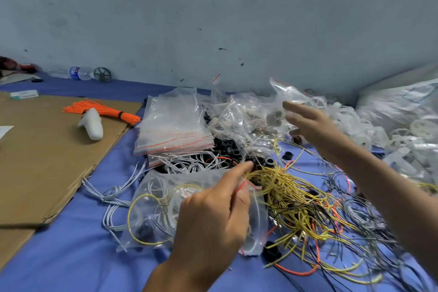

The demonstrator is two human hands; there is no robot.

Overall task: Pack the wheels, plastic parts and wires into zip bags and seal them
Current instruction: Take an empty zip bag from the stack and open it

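A zip bag (151, 208), partly filled with wires and small parts, is grasped at its red-striped mouth by the left hand (213, 216), with the forefinger stretched out, low over the blue cloth (71, 256). The right hand (305, 123) is raised, blurred, its fingers straight and released. Yellow wires (291, 192) are spread between both hands. Empty zip bags (173, 125) are stacked behind.

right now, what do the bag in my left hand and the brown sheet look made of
The bag: thin clear plastic film, glossy; wires show through it and light glints off its creases. The brown sheet: probably corrugated cardboard, matte; creased, with a ragged layered edge.
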